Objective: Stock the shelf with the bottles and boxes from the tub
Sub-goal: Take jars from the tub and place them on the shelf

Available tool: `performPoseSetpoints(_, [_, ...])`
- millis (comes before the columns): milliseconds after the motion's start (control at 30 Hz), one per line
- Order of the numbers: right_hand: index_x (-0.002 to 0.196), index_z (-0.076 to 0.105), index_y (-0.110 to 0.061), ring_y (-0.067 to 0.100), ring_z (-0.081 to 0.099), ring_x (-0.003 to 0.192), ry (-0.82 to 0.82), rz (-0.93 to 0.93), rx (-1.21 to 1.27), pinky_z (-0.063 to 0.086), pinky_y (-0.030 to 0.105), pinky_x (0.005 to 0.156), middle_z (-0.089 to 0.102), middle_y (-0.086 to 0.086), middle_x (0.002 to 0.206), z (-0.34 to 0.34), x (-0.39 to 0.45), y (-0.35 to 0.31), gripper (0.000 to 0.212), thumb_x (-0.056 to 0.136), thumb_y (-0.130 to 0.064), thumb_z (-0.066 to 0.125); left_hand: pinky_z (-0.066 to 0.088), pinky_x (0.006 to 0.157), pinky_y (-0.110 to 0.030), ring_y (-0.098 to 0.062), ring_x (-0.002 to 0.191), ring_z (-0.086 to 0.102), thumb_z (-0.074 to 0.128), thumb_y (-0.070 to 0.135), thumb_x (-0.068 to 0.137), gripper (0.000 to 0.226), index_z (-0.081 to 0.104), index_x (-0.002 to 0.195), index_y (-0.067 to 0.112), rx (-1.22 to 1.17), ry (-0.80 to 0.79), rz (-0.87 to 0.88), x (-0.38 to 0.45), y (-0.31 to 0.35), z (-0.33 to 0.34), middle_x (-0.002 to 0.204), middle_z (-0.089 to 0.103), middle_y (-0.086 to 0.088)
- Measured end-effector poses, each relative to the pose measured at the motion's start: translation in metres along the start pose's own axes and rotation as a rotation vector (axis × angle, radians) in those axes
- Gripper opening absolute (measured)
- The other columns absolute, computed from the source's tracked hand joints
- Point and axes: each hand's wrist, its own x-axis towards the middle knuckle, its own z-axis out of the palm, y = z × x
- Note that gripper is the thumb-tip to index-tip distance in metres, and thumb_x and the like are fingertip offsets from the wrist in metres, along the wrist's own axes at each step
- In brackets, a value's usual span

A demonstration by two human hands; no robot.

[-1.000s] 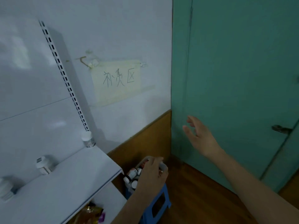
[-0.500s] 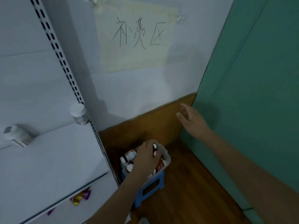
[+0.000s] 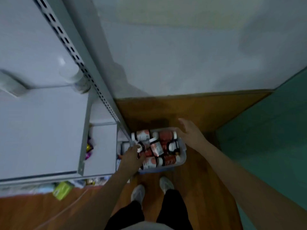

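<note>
Head view: left hand [image 3: 132,156] grips bottle [image 3: 142,147] in tub [image 3: 182,156]; right hand [image 3: 191,135] spread, empty.

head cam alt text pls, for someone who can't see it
Looking straight down, a person's left hand reaches into a clear tub of bottles on the wood floor, while the open right hand hovers at the tub's far rim. A white shelf stands to the left.

No writing can be read. The bottles [image 3: 157,147] in the tub [image 3: 182,157] carry red-and-white labels, but their print is too small and blurred to make out, and the green box [image 3: 62,190] on the floor is just as unclear.
</note>
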Motion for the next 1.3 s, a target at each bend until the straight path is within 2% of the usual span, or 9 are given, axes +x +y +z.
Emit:
performPoseSetpoints(100, [0.151,0.032,-0.015,0.023,0.037,0.138,-0.15,-0.021,0.015,0.033,0.035,0.11,0.037,0.007,0.152,0.024,0.038,0.023,0.059,0.101,-0.041,0.049,0.045,0.093,-0.035,-0.03,0.114,0.057,0.06,0.031,0.095,0.048,0.05,0.136,0.01,-0.011,0.036,-0.161,0.007,-0.007,0.024,0.129,0.056,-0.017])
performPoseSetpoints(233, [0.139,0.045,-0.011,0.025,0.052,0.122,-0.321,-0.048,-0.002,0.045,0.041,0.102,0.054,0.009,0.132,0.065,0.081,0.062,0.046,0.099,-0.031,0.055,0.043,0.094,-0.035,-0.032,0.116,0.056,0.061,0.037,0.091,0.052,0.053,0.133,0.007,0.034,0.016,-0.289,0.02,-0.026,0.063,0.128,0.057,-0.018])
performPoseSetpoints(433, [0.128,0.047,-0.017,0.015,0.052,0.108,-0.425,-0.041,-0.039,0.044,0.038,0.097,0.055,-0.001,0.121,0.126,0.114,0.101,0.037,0.097,-0.033,0.056,0.039,0.098,-0.038,-0.038,0.121,0.049,0.068,0.022,0.088,0.059,0.045,0.14,0.006,0.124,-0.059,-0.399,0.031,-0.046,0.109,0.133,0.047,-0.021])
performPoseSetpoints(533, [0.124,0.05,-0.014,0.024,0.056,0.109,-0.423,-0.077,-0.05,0.045,0.041,0.096,0.06,0.008,0.119,0.153,0.126,0.107,0.036,0.094,-0.031,0.06,0.039,0.1,-0.041,-0.037,0.123,0.046,0.07,0.021,0.084,0.063,0.045,0.141,0.008,0.183,0.013,-0.339,0.04,-0.059,0.122,0.135,0.046,-0.018])
performPoseSetpoints(633, [0.134,0.047,-0.011,0.032,0.056,0.115,-0.434,-0.102,-0.064,0.046,0.046,0.098,0.059,0.015,0.123,0.179,0.135,0.113,0.051,0.09,-0.032,0.062,0.046,0.095,-0.048,-0.037,0.119,0.048,0.071,0.021,0.079,0.06,0.05,0.133,0.008,0.279,0.07,-0.214,0.055,-0.074,0.131,0.131,0.051,-0.015])
performPoseSetpoints(900, [0.128,0.045,-0.006,0.032,0.062,0.107,-0.341,-0.073,-0.092,0.046,0.033,0.083,0.064,0.015,0.115,0.221,0.164,0.111,0.058,0.087,-0.038,0.069,0.033,0.109,-0.046,-0.03,0.13,0.044,0.067,0.049,0.083,0.075,0.039,0.145,0.018,0.64,-0.077,-0.02,0.097,-0.108,0.144,0.144,0.042,-0.007])
performPoseSetpoints(1033, [0.138,0.034,-0.002,0.031,0.062,0.105,-0.33,-0.029,-0.057,0.047,0.031,0.083,0.064,0.015,0.118,0.224,0.168,0.108,0.069,0.087,-0.03,0.071,0.037,0.104,-0.042,-0.03,0.117,0.051,0.072,0.05,0.077,0.078,0.042,0.142,0.018,0.621,-0.083,0.018,0.103,-0.112,0.139,0.134,0.046,-0.008])
performPoseSetpoints(1133, [0.134,0.04,-0.003,0.032,0.064,0.104,-0.31,-0.027,-0.03,0.052,0.035,0.086,0.066,0.014,0.114,0.224,0.166,0.108,0.062,0.085,-0.029,0.07,0.041,0.096,-0.042,-0.031,0.106,0.053,0.074,0.053,0.072,0.078,0.045,0.136,0.018,0.56,-0.051,-0.03,0.093,-0.106,0.133,0.126,0.047,-0.01])
performPoseSetpoints(1300, [0.134,0.043,-0.002,0.032,0.058,0.117,-0.219,-0.08,0.046,0.048,0.039,0.097,0.061,0.016,0.124,0.211,0.142,0.109,0.061,0.086,-0.029,0.07,0.054,0.078,-0.038,-0.024,0.097,0.054,0.078,0.049,0.071,0.076,0.044,0.133,0.021,0.285,0.032,-0.172,0.062,-0.096,0.117,0.122,0.042,-0.006])
